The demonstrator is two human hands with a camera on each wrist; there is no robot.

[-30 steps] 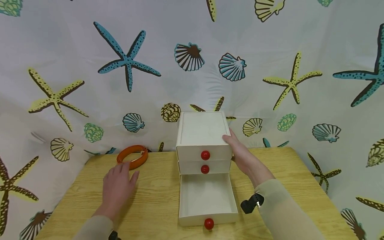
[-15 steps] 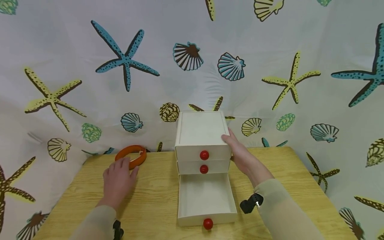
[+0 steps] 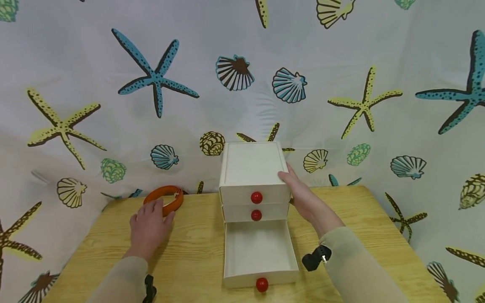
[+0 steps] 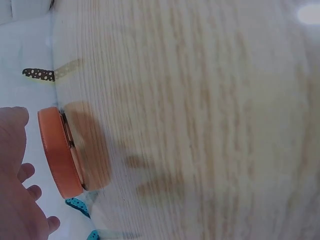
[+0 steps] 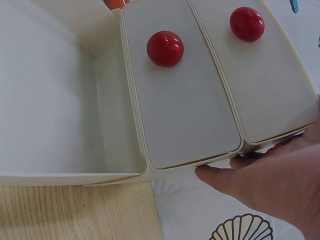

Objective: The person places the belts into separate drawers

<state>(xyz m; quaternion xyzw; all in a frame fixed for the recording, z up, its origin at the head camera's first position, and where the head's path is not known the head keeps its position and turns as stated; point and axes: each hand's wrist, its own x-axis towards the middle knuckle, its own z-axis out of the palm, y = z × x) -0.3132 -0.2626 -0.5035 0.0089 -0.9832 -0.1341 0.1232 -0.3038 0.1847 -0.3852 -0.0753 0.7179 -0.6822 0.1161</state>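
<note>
A coiled orange belt (image 3: 171, 206) lies at the table's back left, and my left hand (image 3: 149, 229) hovers just in front of it with loosely bent fingers. In the left wrist view, fingers (image 4: 26, 172) and thumb are spread beside the belt (image 4: 60, 152), apparently not touching it. My right hand (image 3: 305, 198) holds the right side of a white drawer box (image 3: 254, 162), thumb over the top edge and fingers along the side wall. The bottom drawer (image 3: 259, 248) is pulled out and bare inside. Two upper drawers (image 5: 185, 100) with red knobs (image 5: 165, 48) are closed.
The light wooden table (image 3: 197, 244) spans the space under both hands. Behind it hangs a white cloth (image 3: 212, 109) printed with starfish and shells. The pulled-out drawer's red knob (image 3: 262, 285) points toward the front.
My left hand has edged slightly forward, closer to the belt. The right hand keeps its place on the drawer box. The head view has shifted a little.
</note>
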